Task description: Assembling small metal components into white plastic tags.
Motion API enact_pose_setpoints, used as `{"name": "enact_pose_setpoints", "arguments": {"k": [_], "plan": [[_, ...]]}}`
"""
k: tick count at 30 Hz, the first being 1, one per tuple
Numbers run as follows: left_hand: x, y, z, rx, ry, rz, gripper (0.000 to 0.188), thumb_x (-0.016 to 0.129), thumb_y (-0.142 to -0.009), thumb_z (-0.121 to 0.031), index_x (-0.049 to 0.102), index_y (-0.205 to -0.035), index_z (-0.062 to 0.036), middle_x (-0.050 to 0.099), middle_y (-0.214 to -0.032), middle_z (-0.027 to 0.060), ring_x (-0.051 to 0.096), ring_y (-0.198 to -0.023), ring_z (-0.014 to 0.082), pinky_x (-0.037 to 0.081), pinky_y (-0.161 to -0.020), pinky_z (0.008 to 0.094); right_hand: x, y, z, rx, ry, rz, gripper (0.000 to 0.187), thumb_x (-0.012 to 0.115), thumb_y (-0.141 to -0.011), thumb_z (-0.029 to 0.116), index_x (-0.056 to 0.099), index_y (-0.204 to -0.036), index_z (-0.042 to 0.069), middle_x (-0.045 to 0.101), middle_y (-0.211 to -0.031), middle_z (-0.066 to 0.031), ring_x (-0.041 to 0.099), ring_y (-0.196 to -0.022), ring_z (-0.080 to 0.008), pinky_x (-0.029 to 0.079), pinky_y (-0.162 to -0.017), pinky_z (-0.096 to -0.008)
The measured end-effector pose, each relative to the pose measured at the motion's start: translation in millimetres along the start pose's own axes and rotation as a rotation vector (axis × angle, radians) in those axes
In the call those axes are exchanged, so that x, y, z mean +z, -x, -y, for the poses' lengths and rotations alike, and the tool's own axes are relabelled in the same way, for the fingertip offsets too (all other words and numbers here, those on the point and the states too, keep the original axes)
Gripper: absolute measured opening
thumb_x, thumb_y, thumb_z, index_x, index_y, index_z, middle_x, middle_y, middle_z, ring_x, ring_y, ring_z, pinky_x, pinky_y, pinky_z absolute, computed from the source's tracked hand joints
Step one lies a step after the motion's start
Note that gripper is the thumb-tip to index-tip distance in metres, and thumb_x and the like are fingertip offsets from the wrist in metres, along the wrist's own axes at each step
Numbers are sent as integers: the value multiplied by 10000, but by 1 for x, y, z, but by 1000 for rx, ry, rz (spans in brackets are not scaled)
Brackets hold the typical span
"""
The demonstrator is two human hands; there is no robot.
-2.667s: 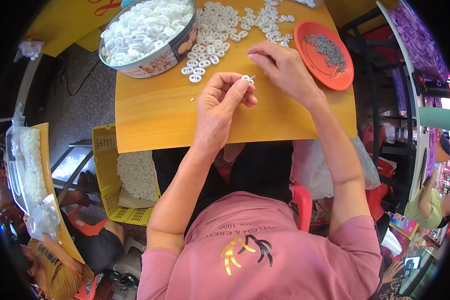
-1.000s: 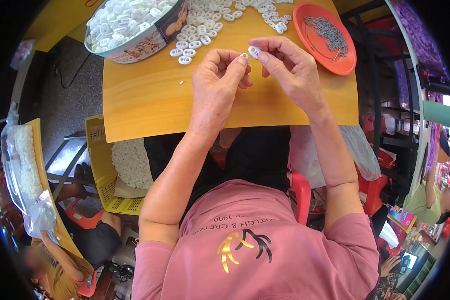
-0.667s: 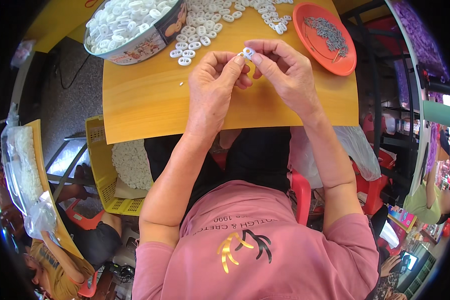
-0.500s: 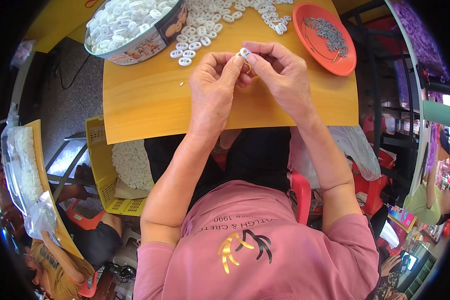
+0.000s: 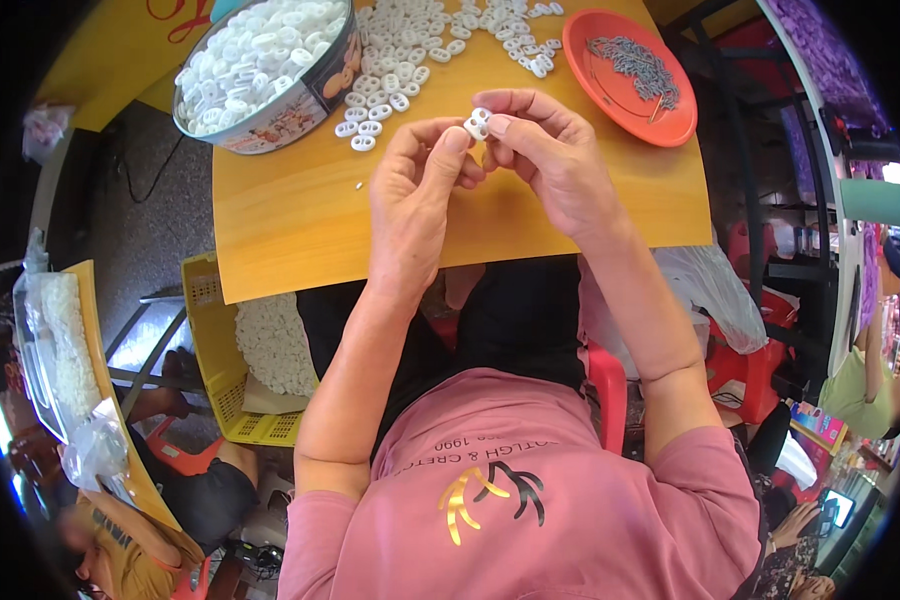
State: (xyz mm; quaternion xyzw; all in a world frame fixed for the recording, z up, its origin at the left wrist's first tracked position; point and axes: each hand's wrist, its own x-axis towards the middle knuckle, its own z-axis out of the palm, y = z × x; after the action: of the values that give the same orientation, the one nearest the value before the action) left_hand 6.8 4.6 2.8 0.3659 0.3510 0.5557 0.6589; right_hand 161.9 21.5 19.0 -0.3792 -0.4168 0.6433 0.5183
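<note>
Over the yellow wooden table, my right hand [image 5: 548, 150] pinches two small white oval pieces with two holes [image 5: 478, 124] between thumb and fingers. They sit together, one tilted against the other. My left hand [image 5: 415, 180] is right beside them, fingers curled and thumb close to the index finger. Its thumb tip is just left of the pieces, and whatever those fingers grip is hidden. A gold-coloured bit shows beneath the right fingers. Loose white two-holed ovals [image 5: 390, 75] lie spread on the table beyond my hands.
A round tin [image 5: 260, 75] heaped with white ovals stands at the far left. On the right, an orange-red plate [image 5: 682, 122] holds grey metal chains [image 5: 638, 68]. A yellow crate [image 5: 210, 350] with more white pieces is below the table's left side. Other people sit farther off.
My left thumb has drawn back from the white pieces, which have turned so their holes show more. The view has shifted slightly.
</note>
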Motion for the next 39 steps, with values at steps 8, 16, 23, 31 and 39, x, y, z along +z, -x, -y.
{"name": "enact_pose_setpoints", "arguments": {"k": [8,16,23,31,39], "plan": [[2,11,-3,204,-103,159,347,489,-1032,-287,603,-1215,-15,488,-1356,89,503,-1167,159,416,-970,281,16,13,10,176,-315,91,608,633,-912,51,309,-1425,11,615,-891,-43,582,-744,-109,504,-683,-292],[-6,16,-7,328,-7,207,295,543,-1009,-272,615,-1097,0,582,-1155,112,506,-1230,256,411,-1005,347,36,25,5,174,-474,164,726,647,-909,67,242,-1511,87,617,-1092,-72,595,-953,-129,494,-806,-300],[-18,18,-11,347,18,230,262,551,-1004,-250,613,-1080,-7,574,-1146,103,499,-1233,271,401,-1024,387,44,20,3,209,-409,219,736,644,-906,55,233,-1515,94,599,-1142,-85,589,-1056,-152,499,-901,-340],[-22,22,-13,234,81,190,219,541,-1009,-211,613,-1086,-19,575,-1154,103,489,-1246,253,403,-1022,369,48,18,3,222,-417,232,747,659,-899,58,229,-1509,57,612,-1116,-77,596,-1025,-143,501,-884,-314],[-34,29,-29,370,-14,52,285,515,-1013,-176,586,-1204,23,610,-1217,182,564,-1183,263,449,-1012,380,34,14,15,96,108,243,514,654,-923,109,461,-1394,38,654,-905,-65,615,-792,-130,501,-703,-285]]}}
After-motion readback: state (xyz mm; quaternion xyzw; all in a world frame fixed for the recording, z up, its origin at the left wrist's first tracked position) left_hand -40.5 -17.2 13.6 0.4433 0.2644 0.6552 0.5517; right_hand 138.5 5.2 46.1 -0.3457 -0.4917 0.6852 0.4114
